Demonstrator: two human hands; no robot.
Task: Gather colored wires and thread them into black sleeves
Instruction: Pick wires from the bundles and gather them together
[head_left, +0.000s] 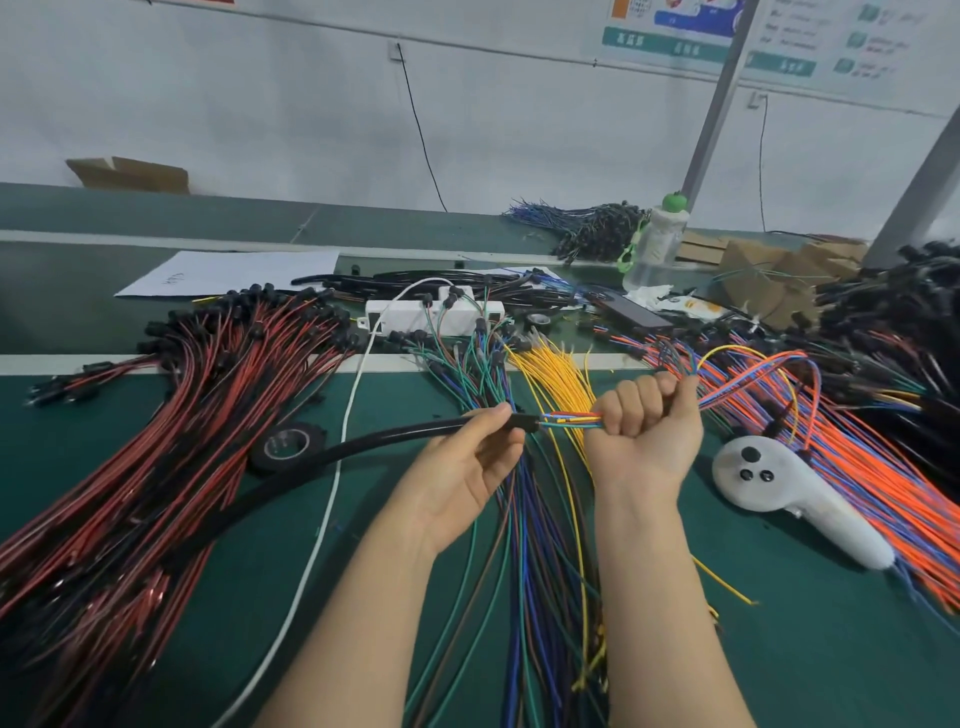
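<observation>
1. A person at a green workbench is feeding a small bundle of colored wires into the open end of a black sleeve, the two meeting in mid-air above the bench near the middle of the scene.
2. The left hand is pinching the sleeve just behind its mouth, thumb and fingertips curled round it. The rest of the tube is trailing away to the left, down toward a heap of red-and-black wires.
3. The right hand is clenching the bundle in a fist just right of the sleeve mouth, leaving only a short run of wire showing between the hands. The long tails are looping out to the right above an orange pile.
4. The wires are looking thin, light and limp, likely to splay or buckle if pushed from far back, so a grip close to the tips seems the sound one.
5. The sleeve is appearing flexible yet firmer than the wires and probably smooth, so holding it near the mouth should be keeping the opening steady
</observation>
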